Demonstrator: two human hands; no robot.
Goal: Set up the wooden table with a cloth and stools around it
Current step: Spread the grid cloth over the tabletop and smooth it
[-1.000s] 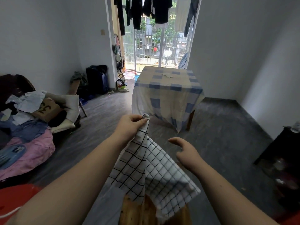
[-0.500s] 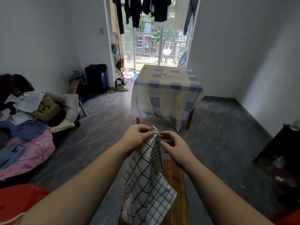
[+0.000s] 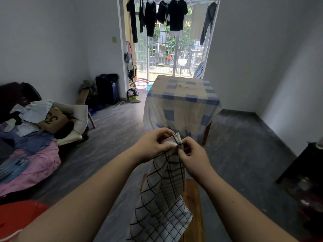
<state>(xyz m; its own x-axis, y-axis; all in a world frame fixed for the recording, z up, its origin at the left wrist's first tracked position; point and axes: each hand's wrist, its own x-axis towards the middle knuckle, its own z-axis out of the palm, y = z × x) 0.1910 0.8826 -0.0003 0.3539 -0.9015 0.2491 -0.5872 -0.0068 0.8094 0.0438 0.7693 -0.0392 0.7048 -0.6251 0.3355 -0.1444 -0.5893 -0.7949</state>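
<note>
A bare room with a dark floor is seen from head height, a barred balcony door (image 3: 174, 55) at the far end with dark clothes hung above it. In front of the door stands a table (image 3: 207, 131), already draped in a blue-and-cream checked tablecloth (image 3: 181, 105) that hangs down its sides; only one wooden leg is visible. No stools are seen around it. At the left edge a sofa (image 3: 19, 95) is piled with laundry and cushions. Close to the camera, a white cloth with a black grid (image 3: 162, 203) is held up over a wooden surface (image 3: 192, 194), possibly a stool or bench. Its top corner is pinched by the left hand (image 3: 153, 145) and the right hand (image 3: 194, 158), fingers curled, knuckles nearly touching. Judged from this, the covering appears done; the seating is yet to be placed.
</note>
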